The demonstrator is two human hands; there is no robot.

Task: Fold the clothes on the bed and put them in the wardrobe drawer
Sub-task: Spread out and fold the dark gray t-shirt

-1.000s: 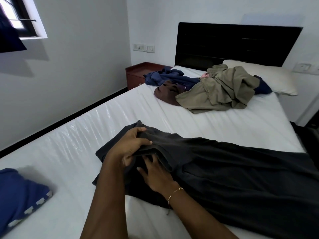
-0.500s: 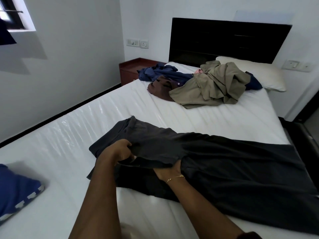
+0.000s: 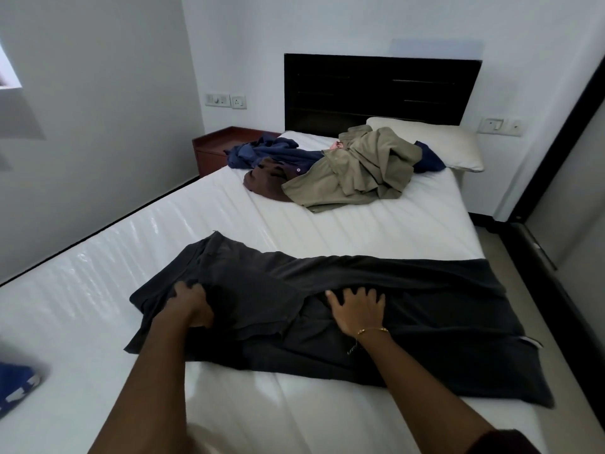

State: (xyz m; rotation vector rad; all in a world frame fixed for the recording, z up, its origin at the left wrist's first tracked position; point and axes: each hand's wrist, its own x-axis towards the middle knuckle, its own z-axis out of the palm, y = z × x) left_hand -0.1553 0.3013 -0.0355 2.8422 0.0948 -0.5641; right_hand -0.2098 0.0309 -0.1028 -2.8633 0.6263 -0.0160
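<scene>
Charcoal, soft-looking trousers are lying spread across the near half of the glossy white bed, their cloth rumpled into shallow folds. We are gripping a bunched fold near the waist end with our left hand, while our right hand is pressing flat on the fabric, fingers splayed. Crumpled khaki, brown and navy clothes are heaped by the pillow.

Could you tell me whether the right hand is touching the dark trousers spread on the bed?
Touching. The head view shows the right hand lying flat, fingers spread, on the dark trousers, with no gap beneath the palm.
</scene>
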